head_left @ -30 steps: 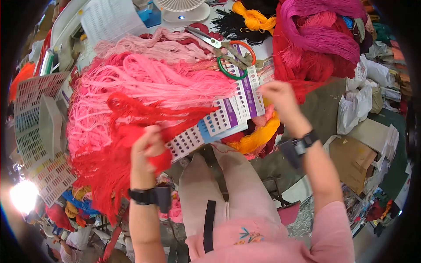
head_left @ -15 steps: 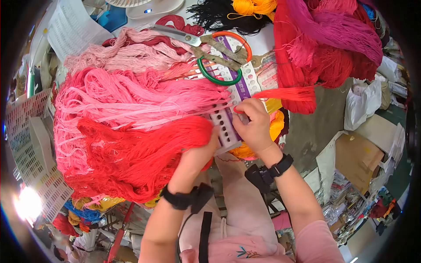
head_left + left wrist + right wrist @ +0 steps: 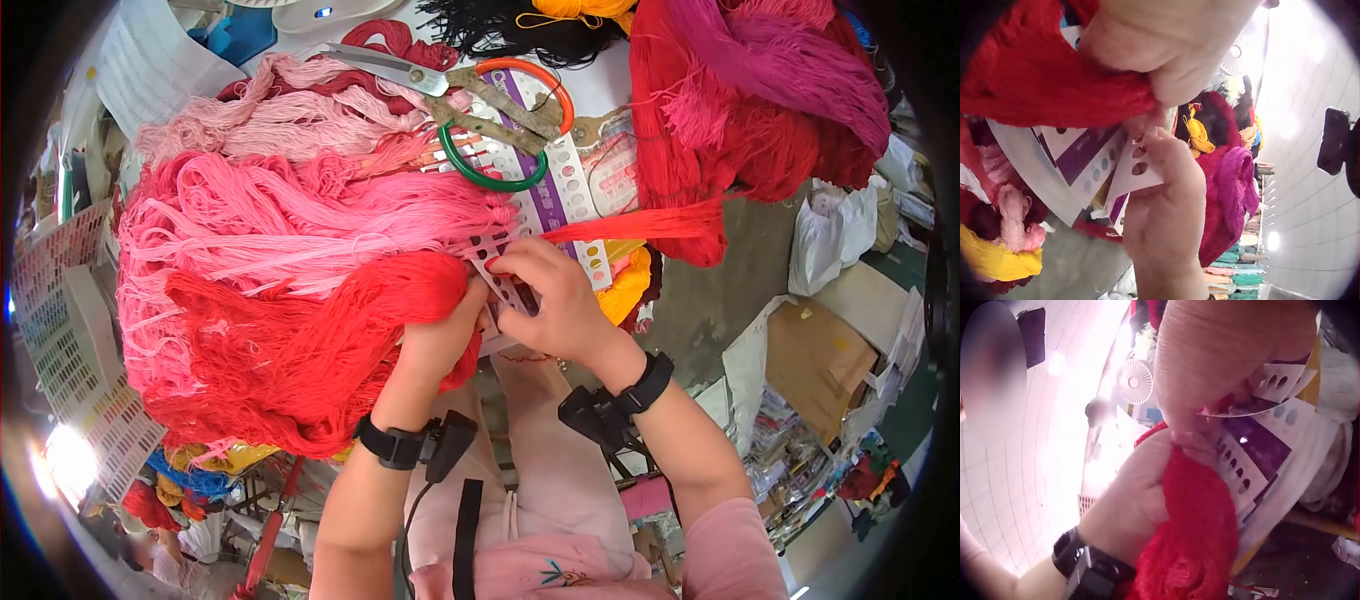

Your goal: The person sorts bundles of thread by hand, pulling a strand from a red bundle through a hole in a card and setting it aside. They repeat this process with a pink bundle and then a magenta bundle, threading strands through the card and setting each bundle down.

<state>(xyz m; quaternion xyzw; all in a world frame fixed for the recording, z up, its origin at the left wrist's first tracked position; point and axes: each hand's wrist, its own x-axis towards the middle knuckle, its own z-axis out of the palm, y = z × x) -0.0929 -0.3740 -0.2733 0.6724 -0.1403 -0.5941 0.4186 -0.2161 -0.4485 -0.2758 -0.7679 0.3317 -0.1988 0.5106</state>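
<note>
We note the left hand point(image 3: 440, 335) gripping a red skein point(image 3: 320, 350), likely soft, best held where bunched, and, beside that grip, the right hand point(image 3: 568, 312) pinching a bendable-looking card point(image 3: 1127, 167).

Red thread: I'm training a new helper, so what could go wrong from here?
The red thread lies against loose pink thread, so the two might tangle. The right hand pinches a punched card, which could bend or tear if pulled. The scissors lie across a striped card and might slide if it is tugged.
</note>
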